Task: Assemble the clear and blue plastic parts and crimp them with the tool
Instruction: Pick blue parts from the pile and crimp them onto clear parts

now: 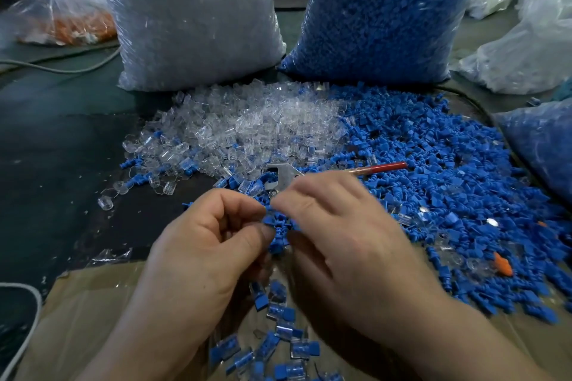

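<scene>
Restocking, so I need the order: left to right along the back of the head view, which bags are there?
Bag of orange parts → bag of clear parts → bag of blue parts → crumpled translucent bag.

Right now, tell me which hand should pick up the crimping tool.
Right hand: the tool lies just beyond its fingers, red handle pointing right; the left hand grips blue parts.

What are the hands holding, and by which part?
A small bunch of blue plastic parts: the left hand pinches its left side, the right hand its right side. Motion blur hides more.
</scene>
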